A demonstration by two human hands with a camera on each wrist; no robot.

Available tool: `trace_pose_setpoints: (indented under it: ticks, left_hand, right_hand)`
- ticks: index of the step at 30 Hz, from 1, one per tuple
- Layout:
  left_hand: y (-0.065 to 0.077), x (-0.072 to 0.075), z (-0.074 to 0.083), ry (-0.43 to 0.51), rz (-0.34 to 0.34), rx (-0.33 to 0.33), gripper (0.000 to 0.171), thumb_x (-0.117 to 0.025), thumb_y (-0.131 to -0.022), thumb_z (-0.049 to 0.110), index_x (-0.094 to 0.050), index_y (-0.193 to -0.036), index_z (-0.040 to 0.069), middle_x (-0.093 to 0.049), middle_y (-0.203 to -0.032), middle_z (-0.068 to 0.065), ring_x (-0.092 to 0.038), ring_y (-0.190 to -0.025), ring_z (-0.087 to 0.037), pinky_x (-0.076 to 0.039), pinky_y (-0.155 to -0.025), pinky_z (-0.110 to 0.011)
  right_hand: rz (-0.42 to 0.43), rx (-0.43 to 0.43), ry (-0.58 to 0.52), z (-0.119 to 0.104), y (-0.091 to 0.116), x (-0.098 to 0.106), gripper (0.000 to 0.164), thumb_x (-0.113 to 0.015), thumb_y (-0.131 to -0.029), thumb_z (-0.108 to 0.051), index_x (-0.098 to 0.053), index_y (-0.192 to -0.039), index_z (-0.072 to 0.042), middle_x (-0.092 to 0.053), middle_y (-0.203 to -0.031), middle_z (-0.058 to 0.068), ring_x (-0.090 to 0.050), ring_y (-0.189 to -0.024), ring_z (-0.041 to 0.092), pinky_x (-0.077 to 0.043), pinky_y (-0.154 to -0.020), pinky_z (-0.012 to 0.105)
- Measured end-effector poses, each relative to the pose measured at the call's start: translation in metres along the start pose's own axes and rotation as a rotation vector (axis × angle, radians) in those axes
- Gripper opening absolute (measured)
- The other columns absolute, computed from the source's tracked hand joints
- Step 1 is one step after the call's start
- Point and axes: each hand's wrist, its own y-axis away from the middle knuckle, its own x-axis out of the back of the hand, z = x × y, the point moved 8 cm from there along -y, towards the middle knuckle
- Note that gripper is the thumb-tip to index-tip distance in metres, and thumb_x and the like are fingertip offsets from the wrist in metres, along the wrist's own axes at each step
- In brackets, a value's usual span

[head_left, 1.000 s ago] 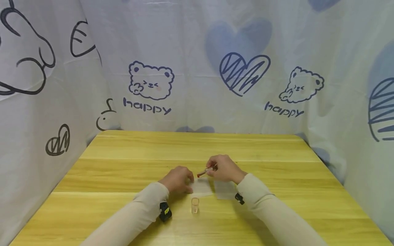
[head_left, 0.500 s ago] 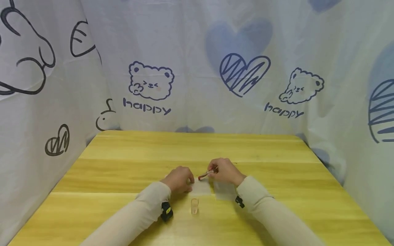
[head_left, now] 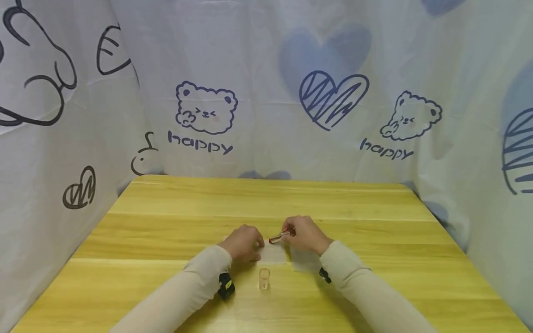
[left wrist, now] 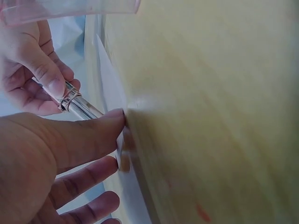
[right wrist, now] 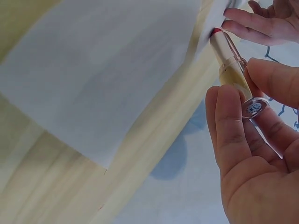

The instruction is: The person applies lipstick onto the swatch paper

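My right hand [head_left: 306, 234] pinches a gold lipstick [right wrist: 227, 58] between thumb and fingers. Its red tip points left and down, right at the far part of a thin white paper sheet [head_left: 272, 253]. On the left side of that sheet rests my left hand [head_left: 243, 243], its thumb and fingers spread and relaxed, fingertips at the paper in the left wrist view. A second white sheet [right wrist: 103, 84] lies on the table under the right hand and wrist. The clear pinkish lipstick cap [head_left: 264, 279] stands upright in front of the first sheet.
The wooden table [head_left: 166, 199] reaches back to a white printed curtain [head_left: 258, 92], which also hangs at both sides. A small red mark [left wrist: 203, 213] shows on the wood in the left wrist view. Black wrist cameras sit at both sleeves.
The right hand has come slightly lower and toward the body, bringing the lipstick tip down to the paper. The left hand has shifted slightly right. The cap stays in place.
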Motion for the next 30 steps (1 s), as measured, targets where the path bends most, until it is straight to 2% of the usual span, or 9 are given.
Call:
trace_pose_setpoints:
  ticks: [7,15,30]
  left_hand:
    - [0.0004,-0.0002,0.0005,-0.006,-0.002,0.009,0.026,-0.083,-0.077,0.016,-0.076,-0.101,0.006,-0.07,-0.11,-0.008,-0.061,-0.107,-0.03,-0.049,-0.092,-0.043]
    - [0.0014,-0.0012,0.0013,0.001,-0.009,0.016,0.027,-0.083,-0.078,0.016,-0.076,-0.101,0.006,-0.069,-0.111,-0.007,-0.061,-0.106,-0.029,-0.05,-0.09,-0.041]
    - [0.0007,0.0014,0.0008,0.001,-0.024,0.039,0.026,-0.082,-0.078,0.016,-0.075,-0.102,0.007,-0.069,-0.11,-0.007,-0.061,-0.106,-0.028,-0.05,-0.09,-0.041]
  right_hand:
    - [0.01,0.027,0.04,-0.0028,0.0018,0.0007,0.006,-0.073,-0.087,-0.008,-0.067,-0.088,-0.008,-0.06,-0.078,-0.003,-0.051,-0.067,0.009,-0.047,-0.062,0.028]
    - [0.003,0.049,0.056,-0.0065,0.0039,0.0011,0.007,-0.074,-0.086,-0.007,-0.066,-0.085,-0.008,-0.059,-0.073,-0.004,-0.05,-0.064,0.009,-0.045,-0.058,0.026]
    - [-0.029,0.028,0.055,-0.0058,0.0031,0.0016,0.01,-0.075,-0.084,-0.006,-0.066,-0.082,-0.011,-0.061,-0.075,-0.005,-0.055,-0.068,0.009,-0.048,-0.061,0.028]
